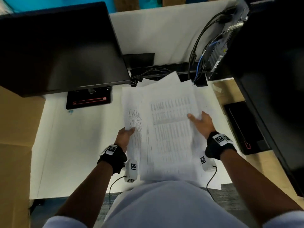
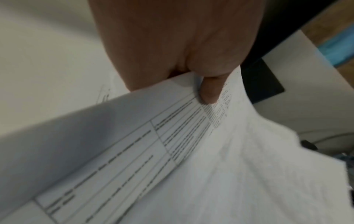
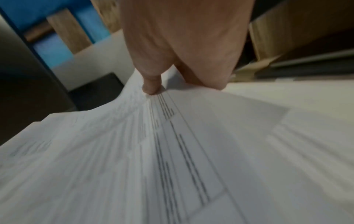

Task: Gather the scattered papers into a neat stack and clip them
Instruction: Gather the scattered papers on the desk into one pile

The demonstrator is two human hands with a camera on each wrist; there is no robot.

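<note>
Your two hands hold the papers [image 1: 166,129] between them, raised off the white surface [image 1: 79,145] in front of your body. Your left hand [image 1: 124,137] grips the sheaf at its left edge: in the left wrist view the thumb [image 2: 209,91] lies curled on top of the printed table while the rest of the hand goes under the sheets, so this is a pinch on the papers [image 2: 172,159]. Your right hand [image 1: 201,124] takes the right edge in the same way, thumb on top of the upper sheet and the other fingers hidden below; the right wrist view shows the thumb tip [image 3: 151,86] pressing down on the papers [image 3: 153,151], with the sheets bowing away from it. The sheets are not squared up: in the head view their far corners fan out at different angles, one sheet sticks out to the left of the others, and the near edges hang close to your torso. The printing is rows and columns of small text, too blurred to read. Behind the papers, at the left, stands a dark monitor [image 1: 62,46] on a black base with a red line [image 1: 89,100]. At the far right a computer case [image 1: 230,38] stands with cables [image 1: 197,55] running down from it into a dark slot in the surface. A second black base [image 1: 243,127] lies at the right, well apart from the papers.
</note>
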